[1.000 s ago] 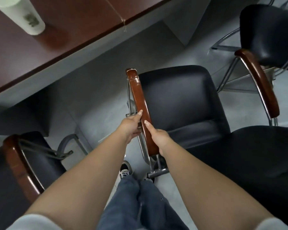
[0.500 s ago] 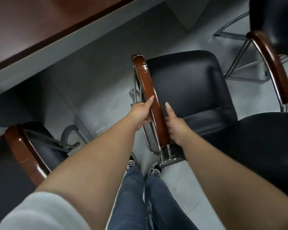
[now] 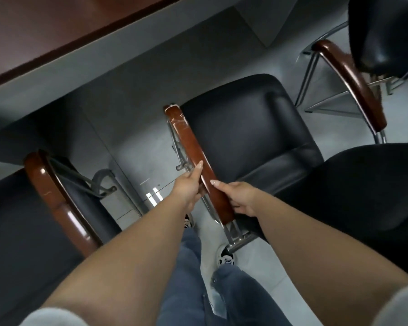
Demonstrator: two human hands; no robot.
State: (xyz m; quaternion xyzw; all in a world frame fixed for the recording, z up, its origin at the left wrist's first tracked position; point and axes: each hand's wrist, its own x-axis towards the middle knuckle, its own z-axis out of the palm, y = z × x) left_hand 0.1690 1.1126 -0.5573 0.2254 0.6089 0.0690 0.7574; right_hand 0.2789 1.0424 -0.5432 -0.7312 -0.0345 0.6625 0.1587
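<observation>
A black padded chair [image 3: 250,128] with a chrome frame stands in front of me, its glossy brown wooden armrest [image 3: 189,140] running from upper left to lower right. My left hand [image 3: 189,187] grips the armrest from its left side, thumb lying along the top and fingers curled under. From the right side my right hand [image 3: 240,198] holds the same armrest nearer its rear end, thumb on top. The chair's black backrest [image 3: 353,189] fills the right of the view.
A dark red table [image 3: 45,27] with a grey edge runs across the upper left. A second black chair with a brown armrest [image 3: 57,198] is close on my left, a third [image 3: 384,38] at the upper right. Grey floor [image 3: 132,128] lies between; my legs are below.
The chair has shifted with both hands on its armrest, and my view has swung so the left chair is closer. My right hand slid back toward the armrest's rear end.
</observation>
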